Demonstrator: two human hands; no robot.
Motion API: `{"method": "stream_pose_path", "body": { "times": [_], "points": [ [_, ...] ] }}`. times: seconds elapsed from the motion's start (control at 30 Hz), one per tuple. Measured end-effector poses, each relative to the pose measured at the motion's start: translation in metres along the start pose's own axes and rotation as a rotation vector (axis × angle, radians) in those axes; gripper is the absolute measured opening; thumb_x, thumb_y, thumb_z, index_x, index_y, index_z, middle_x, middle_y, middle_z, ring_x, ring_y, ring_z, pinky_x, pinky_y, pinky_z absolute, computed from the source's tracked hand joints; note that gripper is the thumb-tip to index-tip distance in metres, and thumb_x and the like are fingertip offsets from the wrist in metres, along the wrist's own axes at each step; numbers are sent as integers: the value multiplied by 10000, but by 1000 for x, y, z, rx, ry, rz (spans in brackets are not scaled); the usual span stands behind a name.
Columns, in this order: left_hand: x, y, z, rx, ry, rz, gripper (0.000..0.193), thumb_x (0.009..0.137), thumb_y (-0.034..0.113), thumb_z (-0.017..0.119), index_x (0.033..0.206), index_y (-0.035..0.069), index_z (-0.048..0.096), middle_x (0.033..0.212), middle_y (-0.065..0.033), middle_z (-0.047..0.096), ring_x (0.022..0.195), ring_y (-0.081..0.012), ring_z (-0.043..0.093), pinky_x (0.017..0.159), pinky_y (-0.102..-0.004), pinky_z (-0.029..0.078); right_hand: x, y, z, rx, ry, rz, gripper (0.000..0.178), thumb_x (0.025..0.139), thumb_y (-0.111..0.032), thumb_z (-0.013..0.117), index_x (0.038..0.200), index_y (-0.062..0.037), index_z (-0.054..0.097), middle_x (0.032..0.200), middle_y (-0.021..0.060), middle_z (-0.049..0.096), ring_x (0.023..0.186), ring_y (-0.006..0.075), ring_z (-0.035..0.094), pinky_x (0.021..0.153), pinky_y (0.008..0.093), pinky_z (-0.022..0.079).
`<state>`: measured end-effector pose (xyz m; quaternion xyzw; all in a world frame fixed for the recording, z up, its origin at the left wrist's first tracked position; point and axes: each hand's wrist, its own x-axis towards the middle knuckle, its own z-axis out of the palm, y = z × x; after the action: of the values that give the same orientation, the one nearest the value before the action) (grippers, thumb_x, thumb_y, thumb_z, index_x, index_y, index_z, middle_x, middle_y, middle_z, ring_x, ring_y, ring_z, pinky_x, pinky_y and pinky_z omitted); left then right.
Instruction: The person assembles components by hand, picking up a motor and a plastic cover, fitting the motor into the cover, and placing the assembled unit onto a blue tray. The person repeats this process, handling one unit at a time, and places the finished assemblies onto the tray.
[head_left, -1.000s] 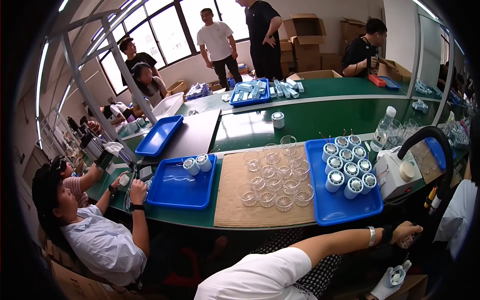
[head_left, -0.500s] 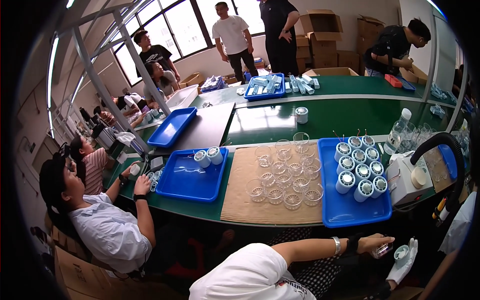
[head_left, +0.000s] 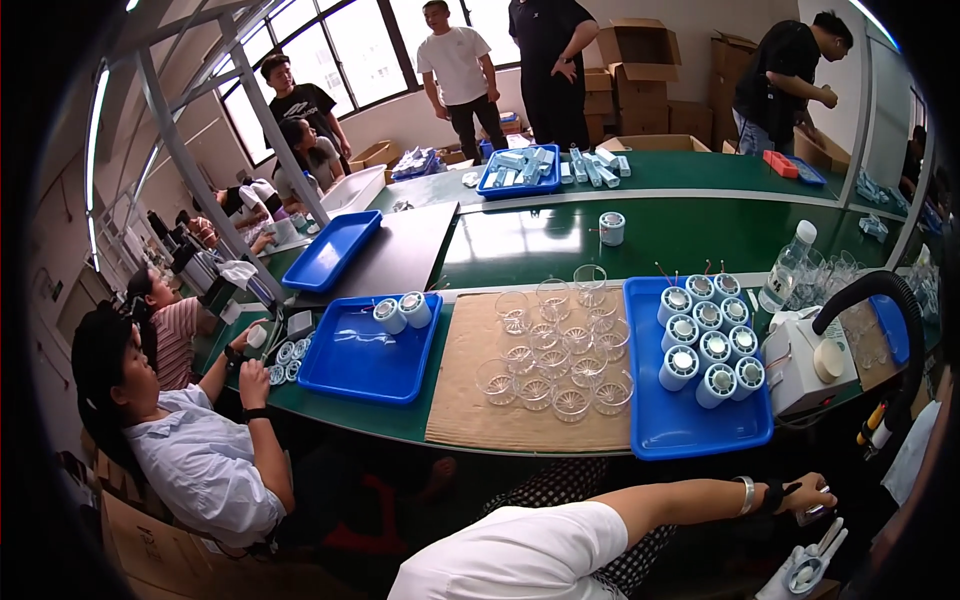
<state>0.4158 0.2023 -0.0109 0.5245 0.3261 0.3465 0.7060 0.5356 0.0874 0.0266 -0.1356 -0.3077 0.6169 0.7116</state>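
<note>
My left hand, bare, with a silver bracelet and black strap at the wrist, reaches to the lower right. Its fingers close on a small shiny clear object, partly hidden and too small to name. Just below it is my right hand, in a white glove, holding a pale round cup-shaped part with a white piece inside. The part rests against the palm while some fingers stretch out. Above both hands, a blue tray bears several light-blue cylindrical motor-like units.
Left of that tray, several clear plastic cups stand on cardboard. A white machine with a black hose and a bottle are at right. Another blue tray lies beside a seated co-worker.
My left arm has stretched farther right, with the clear object still in hand. My gloved hand has moved lower and tilted, keeping the round part. The whole view has shifted slightly.
</note>
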Motion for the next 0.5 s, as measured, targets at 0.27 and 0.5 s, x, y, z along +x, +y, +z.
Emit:
{"method": "stream_pose_path", "body": {
  "times": [0.27, 0.5],
  "points": [
    [-21, -10, 6, -159, -40, -69, 580, 780, 493, 538, 1070, 4, 423, 948, -140, 521, 875, -213, 542, 705, -333, 479, -25, -5, 11, -942, 150, -67, 555, 838, -94, 478, 1343, -54, 251, 1367, 148, 299, 733, 195, 534, 615, 289, 469],
    [-188, -46, -51, -454, -166, -66, 398, 863, 447, 450, 863, 54, 517, 756, -35, 557, 666, -127, 564, 580, -256, 488, 34, 34, -86, -782, 152, 117, 551, 884, -453, 323, 1326, -123, 319, 1358, 38, 338, 1171, 167, 398, 975, 311, 317]
  ]
}}
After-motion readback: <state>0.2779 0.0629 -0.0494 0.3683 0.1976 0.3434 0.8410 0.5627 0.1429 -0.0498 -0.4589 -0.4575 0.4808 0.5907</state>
